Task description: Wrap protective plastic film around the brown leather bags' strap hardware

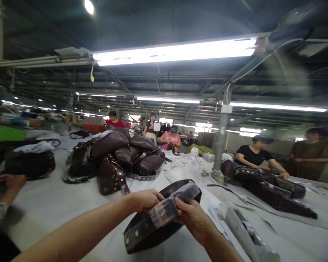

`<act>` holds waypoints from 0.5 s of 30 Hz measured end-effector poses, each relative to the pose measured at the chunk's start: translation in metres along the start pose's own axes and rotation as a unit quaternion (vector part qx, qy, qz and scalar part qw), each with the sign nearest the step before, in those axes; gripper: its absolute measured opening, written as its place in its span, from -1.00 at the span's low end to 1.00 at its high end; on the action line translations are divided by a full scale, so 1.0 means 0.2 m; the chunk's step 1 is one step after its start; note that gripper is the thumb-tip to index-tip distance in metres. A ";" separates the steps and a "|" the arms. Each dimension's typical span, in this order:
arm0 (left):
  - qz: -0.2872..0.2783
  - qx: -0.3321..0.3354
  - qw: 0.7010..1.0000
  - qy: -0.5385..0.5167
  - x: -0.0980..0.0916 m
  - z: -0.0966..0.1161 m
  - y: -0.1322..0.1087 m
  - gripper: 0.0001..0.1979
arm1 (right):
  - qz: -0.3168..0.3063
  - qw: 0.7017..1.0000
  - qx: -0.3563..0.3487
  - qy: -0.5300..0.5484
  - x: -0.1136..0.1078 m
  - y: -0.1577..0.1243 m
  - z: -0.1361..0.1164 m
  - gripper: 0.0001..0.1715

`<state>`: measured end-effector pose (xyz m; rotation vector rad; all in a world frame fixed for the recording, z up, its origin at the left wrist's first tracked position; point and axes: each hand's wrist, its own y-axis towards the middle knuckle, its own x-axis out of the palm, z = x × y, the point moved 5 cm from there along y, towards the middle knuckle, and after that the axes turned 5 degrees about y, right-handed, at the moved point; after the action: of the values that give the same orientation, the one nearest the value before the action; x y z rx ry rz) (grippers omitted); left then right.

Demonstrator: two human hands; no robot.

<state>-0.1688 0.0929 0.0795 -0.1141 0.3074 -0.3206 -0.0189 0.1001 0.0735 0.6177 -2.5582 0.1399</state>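
A dark brown leather strap (142,231) with metal studs is looped in front of me, partly wrapped in clear plastic film (166,209). My left hand (146,200) grips the wrapped part from the left, fingers closed over it. My right hand (192,218) pinches the same wrapped stretch from the right, thumb on top. The loop hangs just above the pale table (57,203).
A pile of brown studded bags (117,156) lies in the middle of the table, another dark bag (30,163) at the left. A co-worker's hands (8,182) rest at the left edge. Other people sit at the right with brown pieces (268,182). A metal pole (221,134) rises behind.
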 end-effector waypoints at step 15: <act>0.038 -0.020 0.999 -0.015 0.13 0.04 0.02 -0.87 | 0.148 0.978 0.107 -0.096 -0.12 -0.15 -0.08 -0.81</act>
<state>-0.1420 0.0891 0.0792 -0.1458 0.2883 -0.2381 0.0200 0.0854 0.0759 0.3356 -2.8350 0.4856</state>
